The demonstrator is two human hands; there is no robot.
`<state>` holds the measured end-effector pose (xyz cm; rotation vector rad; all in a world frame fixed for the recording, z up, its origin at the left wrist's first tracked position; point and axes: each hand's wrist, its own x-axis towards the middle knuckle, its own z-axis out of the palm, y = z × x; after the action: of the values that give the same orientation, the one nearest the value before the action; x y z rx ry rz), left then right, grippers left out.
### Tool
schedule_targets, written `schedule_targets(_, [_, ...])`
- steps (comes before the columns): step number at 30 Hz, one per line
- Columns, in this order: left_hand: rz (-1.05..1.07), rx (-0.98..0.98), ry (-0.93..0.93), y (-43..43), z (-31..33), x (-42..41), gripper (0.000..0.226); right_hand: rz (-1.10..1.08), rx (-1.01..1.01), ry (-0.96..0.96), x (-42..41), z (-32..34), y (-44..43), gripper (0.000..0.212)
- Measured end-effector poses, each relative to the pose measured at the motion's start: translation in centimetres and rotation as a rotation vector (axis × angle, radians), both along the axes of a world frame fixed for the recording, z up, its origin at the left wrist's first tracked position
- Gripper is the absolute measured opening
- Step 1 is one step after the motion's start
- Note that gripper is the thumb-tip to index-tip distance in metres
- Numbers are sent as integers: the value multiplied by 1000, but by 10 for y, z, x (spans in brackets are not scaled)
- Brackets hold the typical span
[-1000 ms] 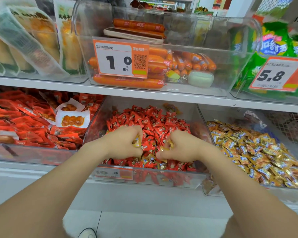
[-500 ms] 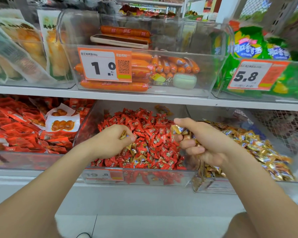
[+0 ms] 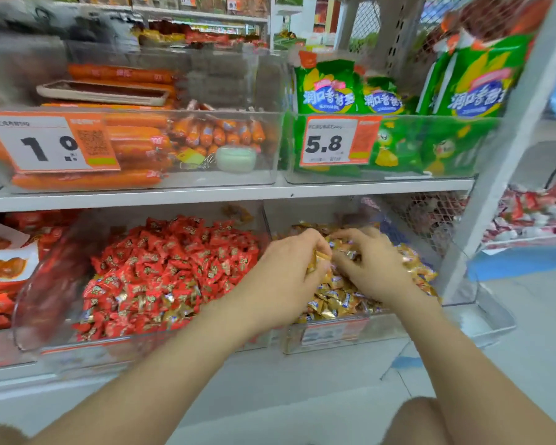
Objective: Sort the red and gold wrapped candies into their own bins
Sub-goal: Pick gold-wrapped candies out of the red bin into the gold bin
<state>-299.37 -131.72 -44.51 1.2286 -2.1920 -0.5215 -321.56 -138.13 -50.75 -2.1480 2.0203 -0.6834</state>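
Observation:
A clear bin (image 3: 77, 345) on the lower shelf holds a heap of red wrapped candies (image 3: 174, 268), with some gold ones mixed in along its front. Right of it, a second clear bin (image 3: 350, 335) holds gold wrapped candies (image 3: 344, 300). Both hands are over the gold bin. My left hand (image 3: 286, 271) grips gold candies, which show between its curled fingers. My right hand (image 3: 369, 261) lies on the gold heap with its fingers bent down; whether it holds a candy is hidden.
The shelf above carries a clear bin of orange sausages (image 3: 135, 146) with a 1.0 price tag and a bin of green snack bags (image 3: 398, 146) tagged 5.8. Red snack packets (image 3: 0, 284) fill the bin at the left. A white upright post (image 3: 495, 155) stands at the right.
Both hands have moved right from the red bin to over the gold bin, the left still gripping gold candies. The view has swung right with them.

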Motion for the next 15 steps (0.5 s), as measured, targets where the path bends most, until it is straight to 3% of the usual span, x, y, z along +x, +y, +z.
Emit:
schedule_targets(3, [27,-43,-244,-30,-14,-47,21,43,-169,-156,-15,10,11,37])
schedule_targets(5, [67,27,-431,-50,-29,-65,41,-44,-239,-259,-22,14,18,32])
schedule_targets(8, [82,151,-652,-68,-40,-77,73,-121,-225,-335,-25,20,26,29])
schedule_targets(10, [112,89,-695,-68,-35,-77,82,-115,-205,-371,-20,25,31,26])
schedule_targets(13, [142,-161,-661,-50,-15,-58,66,-16,-207,-432,3,39,41,25])
schedule_targets(15, [78,-237,-495,-33,-6,-28,44,74,-180,-501,26,48,48,26])
